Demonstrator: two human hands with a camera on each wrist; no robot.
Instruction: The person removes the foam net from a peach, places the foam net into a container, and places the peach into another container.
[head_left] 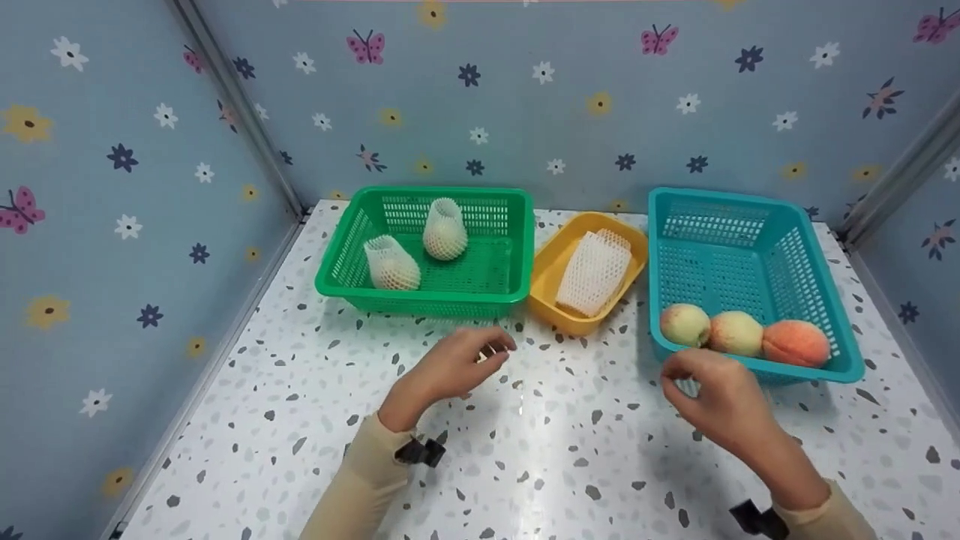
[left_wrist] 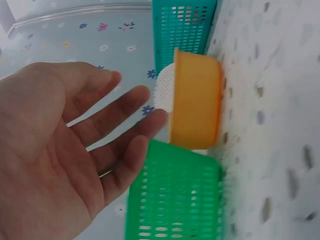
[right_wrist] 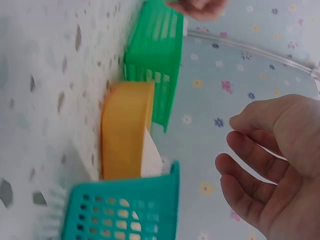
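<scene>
My left hand (head_left: 457, 364) hovers in front of the green basket (head_left: 424, 302), fingers loosely bent and nothing between them; the left wrist view shows its bare palm. My right hand (head_left: 716, 394) hangs just in front of the teal basket (head_left: 757, 285), also holding nothing, thumb and fingers loosely curved. Three peaches lie along the teal basket's near side: a pale left peach (head_left: 684, 325), a middle peach (head_left: 736, 333) and a redder right peach (head_left: 796, 343). In the green basket are two peach-like fruits in white foam nets, a front netted fruit (head_left: 392, 264) and a back netted fruit (head_left: 445, 231).
Between the baskets stands a yellow tray (head_left: 574, 326) holding folded white foam nets (head_left: 596, 271). Everything sits on a speckled white table (head_left: 517, 465). A flowered blue wall (head_left: 510, 97) rises behind, with side panels left and right.
</scene>
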